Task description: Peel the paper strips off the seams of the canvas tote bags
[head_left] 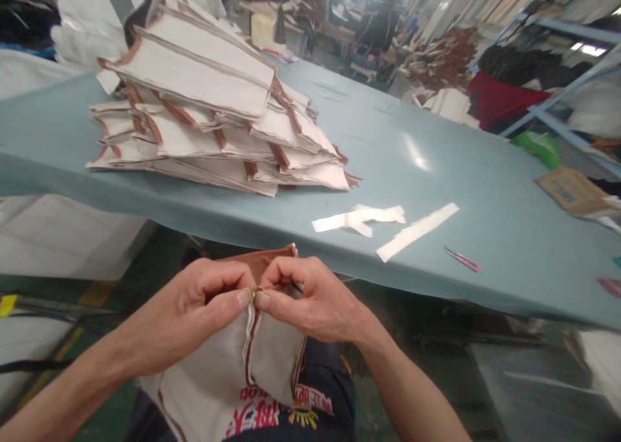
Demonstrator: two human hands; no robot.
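Blue table [369, 138] beyond your fingers [286, 268]
Past them you see piled pale fabric [204, 66]; rightward, white strips [418, 232] and a pink tool [466, 262].

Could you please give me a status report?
Left hand and right hand pinching cream fabric piece, close together. Held before the table. Nothing visibly blocking either hand.
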